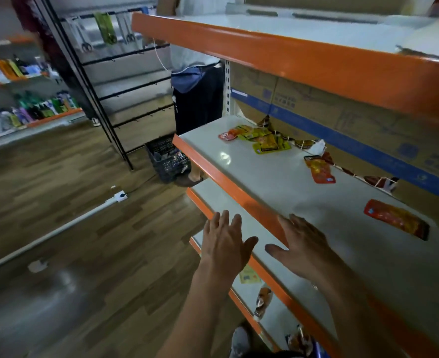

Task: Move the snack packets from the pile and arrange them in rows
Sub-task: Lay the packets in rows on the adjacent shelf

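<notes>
A pile of yellow, orange and red snack packets (258, 139) lies at the far left end of the middle shelf (272, 182). One orange packet (320, 169) lies alone further along the shelf. A red-orange packet (396, 219) lies nearer me on the right. My left hand (226, 241) hovers in front of the shelf's orange edge, fingers straight, holding nothing. My right hand (303, 245) is spread over the near part of the shelf, also empty. Both hands are well short of the pile.
Cardboard boxes (355, 117) line the back of the shelf under the upper shelf (303, 55). Lower shelves hold a few packets (262, 298). A black basket (168, 158) sits on the wooden floor beside a standing person (197, 96). A power strip (119, 197) lies on the floor.
</notes>
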`<action>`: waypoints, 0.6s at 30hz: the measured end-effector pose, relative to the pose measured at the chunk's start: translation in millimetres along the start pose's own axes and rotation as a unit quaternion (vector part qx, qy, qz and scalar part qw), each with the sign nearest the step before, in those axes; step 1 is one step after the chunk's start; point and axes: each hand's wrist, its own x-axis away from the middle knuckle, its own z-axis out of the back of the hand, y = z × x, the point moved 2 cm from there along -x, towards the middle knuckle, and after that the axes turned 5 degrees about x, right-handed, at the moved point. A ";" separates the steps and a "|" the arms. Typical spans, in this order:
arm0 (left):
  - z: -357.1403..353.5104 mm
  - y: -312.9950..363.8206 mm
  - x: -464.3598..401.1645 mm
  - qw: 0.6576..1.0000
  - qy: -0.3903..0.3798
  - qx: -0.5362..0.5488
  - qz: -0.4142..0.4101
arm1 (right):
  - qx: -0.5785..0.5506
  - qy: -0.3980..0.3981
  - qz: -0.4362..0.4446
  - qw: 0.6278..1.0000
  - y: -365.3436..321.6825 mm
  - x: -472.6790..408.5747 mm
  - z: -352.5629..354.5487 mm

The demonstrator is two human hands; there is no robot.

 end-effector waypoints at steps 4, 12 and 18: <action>11.7 -16.0 -49.7 1.000 0.009 0.011 0.001 | -0.010 0.000 -0.009 1.000 -13.5 -53.1 17.0; 20.0 -48.2 -136.7 0.998 0.048 0.032 -0.026 | -0.069 0.020 -0.043 0.996 -28.5 -133.8 35.2; 13.6 -68.5 -197.0 0.996 0.044 0.040 -0.067 | -0.068 0.079 -0.107 0.989 -26.7 -179.0 23.7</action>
